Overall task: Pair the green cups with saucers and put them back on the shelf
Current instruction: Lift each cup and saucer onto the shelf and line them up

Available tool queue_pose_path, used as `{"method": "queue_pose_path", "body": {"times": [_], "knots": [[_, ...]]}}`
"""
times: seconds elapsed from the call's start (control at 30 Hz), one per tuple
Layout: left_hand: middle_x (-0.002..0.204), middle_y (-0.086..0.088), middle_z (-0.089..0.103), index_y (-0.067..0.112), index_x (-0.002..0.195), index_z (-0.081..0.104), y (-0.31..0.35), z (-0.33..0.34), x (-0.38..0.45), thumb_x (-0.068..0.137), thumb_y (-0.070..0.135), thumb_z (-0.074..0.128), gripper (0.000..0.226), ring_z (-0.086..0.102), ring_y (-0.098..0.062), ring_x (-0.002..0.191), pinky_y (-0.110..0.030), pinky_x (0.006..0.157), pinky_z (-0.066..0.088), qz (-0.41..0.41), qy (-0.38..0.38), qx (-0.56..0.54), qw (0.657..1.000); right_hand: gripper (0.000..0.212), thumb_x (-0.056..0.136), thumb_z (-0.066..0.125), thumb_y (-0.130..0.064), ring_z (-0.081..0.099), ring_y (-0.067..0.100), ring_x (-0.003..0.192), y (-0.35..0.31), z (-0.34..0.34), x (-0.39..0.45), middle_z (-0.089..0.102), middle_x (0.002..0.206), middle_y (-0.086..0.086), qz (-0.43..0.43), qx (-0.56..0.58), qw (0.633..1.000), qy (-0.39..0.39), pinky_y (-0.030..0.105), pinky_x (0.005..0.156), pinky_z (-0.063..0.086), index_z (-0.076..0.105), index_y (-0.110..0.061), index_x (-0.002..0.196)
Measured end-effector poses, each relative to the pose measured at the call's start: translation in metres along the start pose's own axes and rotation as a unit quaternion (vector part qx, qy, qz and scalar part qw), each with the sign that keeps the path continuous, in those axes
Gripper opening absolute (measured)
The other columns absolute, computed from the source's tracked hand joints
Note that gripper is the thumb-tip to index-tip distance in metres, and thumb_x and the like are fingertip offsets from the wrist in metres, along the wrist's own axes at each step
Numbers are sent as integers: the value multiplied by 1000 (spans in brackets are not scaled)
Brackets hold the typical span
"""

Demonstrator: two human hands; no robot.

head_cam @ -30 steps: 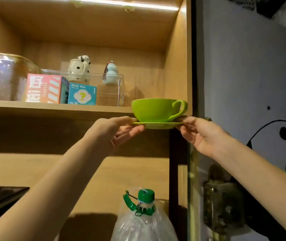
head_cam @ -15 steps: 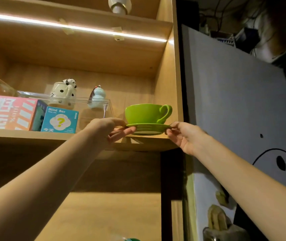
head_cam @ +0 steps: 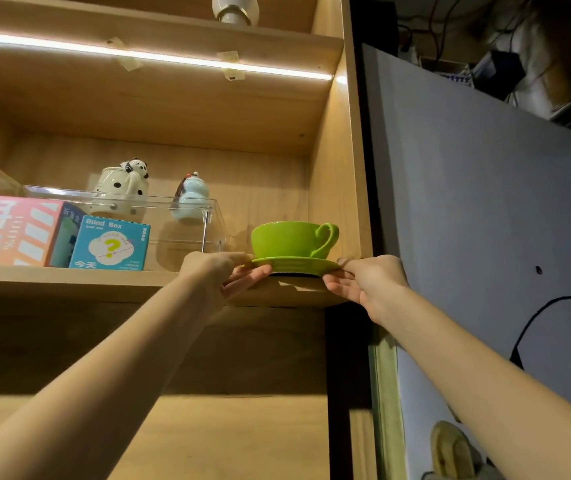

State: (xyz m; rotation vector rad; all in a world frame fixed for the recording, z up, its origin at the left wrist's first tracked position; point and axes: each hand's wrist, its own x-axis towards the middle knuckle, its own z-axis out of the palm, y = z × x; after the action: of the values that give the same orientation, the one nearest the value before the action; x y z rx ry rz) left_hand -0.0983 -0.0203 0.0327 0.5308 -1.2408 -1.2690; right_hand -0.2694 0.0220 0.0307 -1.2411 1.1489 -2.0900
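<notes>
A green cup (head_cam: 291, 240) with its handle to the right stands on a green saucer (head_cam: 294, 264). The saucer sits low over the right end of the wooden shelf (head_cam: 69, 282), its base at the shelf board. My left hand (head_cam: 221, 271) pinches the saucer's left rim, thumb on top and fingers beneath. My right hand (head_cam: 367, 282) pinches the right rim the same way. Both arms reach up from below.
A clear plastic case (head_cam: 180, 223) stands just left of the cup, holding a panda teapot (head_cam: 121, 188) and a pale blue gourd figure (head_cam: 190, 199). A teal blind box (head_cam: 111, 244) and pink box (head_cam: 10, 230) stand further left. The cabinet side wall (head_cam: 336, 168) is close on the right.
Both hands have carried the cup and saucer up from below shelf level and onto the right end of the shelf. The camera has tilted upward.
</notes>
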Motion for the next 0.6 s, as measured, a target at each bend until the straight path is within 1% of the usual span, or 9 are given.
{"method": "queue_pose_path", "body": {"times": [0.1, 0.27, 0.33, 0.4, 0.47, 0.5, 0.53, 0.57, 0.6], "knots": [[80, -25, 64, -5, 77, 59, -6, 4, 0, 85, -1, 55, 9, 66, -23, 41, -24, 35, 51, 24, 13, -25, 999, 19, 94, 46, -10, 55, 15, 49, 1, -3, 3, 64, 79, 17, -11, -67, 998, -11, 20, 40, 46, 55, 3, 103], [38, -14, 62, -2, 76, 55, -14, 14, -4, 90, 10, 51, 19, 64, -20, 37, -23, 35, 51, 55, 6, 6, 998, 24, 94, 39, -16, 40, 13, 37, -4, -11, 4, 56, 58, 12, -10, -159, 986, -52, 17, 30, 31, 51, -4, 77], [40, -15, 63, -6, 78, 55, -15, 14, -5, 92, 16, 47, 27, 64, -19, 37, -22, 37, 52, 65, -4, 19, 998, 23, 94, 37, -17, 37, 11, 31, -7, -12, 3, 54, 56, 11, -2, -181, 981, -75, 16, 29, 28, 50, -3, 83], [51, -18, 67, -13, 95, 53, -17, 12, -8, 96, 20, 40, 35, 66, -19, 41, -21, 37, 52, 68, -19, 33, 997, 23, 95, 36, -20, 38, 10, 30, -8, -14, 1, 55, 57, 12, -2, -193, 977, -94, 16, 29, 29, 49, -2, 99], [69, -21, 69, -12, 114, 49, -22, 5, -9, 97, 19, 35, 38, 69, -19, 48, -23, 42, 54, 158, 17, 104, 982, 31, 96, 37, -21, 43, 13, 37, -4, -18, -2, 58, 61, 13, -44, -194, 977, -82, 18, 31, 35, 52, 3, 109], [77, -19, 69, -5, 122, 50, -27, 0, -12, 96, 18, 36, 37, 70, -19, 55, -26, 49, 57, 251, 55, 188, 948, 34, 96, 37, -20, 47, 15, 42, 1, -21, -6, 60, 65, 12, -97, -209, 972, -56, 19, 35, 39, 55, 4, 112], [87, -16, 70, 3, 125, 51, -31, -5, -15, 95, 19, 38, 36, 71, -19, 67, -30, 62, 59, 355, 96, 291, 883, 34, 97, 36, -18, 53, 17, 52, 7, -24, -11, 64, 74, 12, -173, -240, 955, -21, 21, 44, 45, 57, 0, 116], [102, -13, 69, 9, 126, 51, -35, -9, -20, 92, 22, 40, 38, 69, -20, 85, -33, 77, 57, 437, 118, 375, 809, 34, 97, 36, -18, 60, 18, 69, 14, -26, -17, 67, 90, 11, -257, -281, 925, 8, 23, 59, 51, 55, -6, 123], [121, -9, 62, 14, 130, 48, -39, -12, -24, 87, 29, 40, 46, 62, -20, 106, -32, 93, 49, 479, 113, 439, 752, 37, 97, 35, -19, 60, 16, 92, 21, -28, -23, 64, 111, 8, -321, -315, 893, 11, 24, 78, 50, 50, -13, 131]]}}
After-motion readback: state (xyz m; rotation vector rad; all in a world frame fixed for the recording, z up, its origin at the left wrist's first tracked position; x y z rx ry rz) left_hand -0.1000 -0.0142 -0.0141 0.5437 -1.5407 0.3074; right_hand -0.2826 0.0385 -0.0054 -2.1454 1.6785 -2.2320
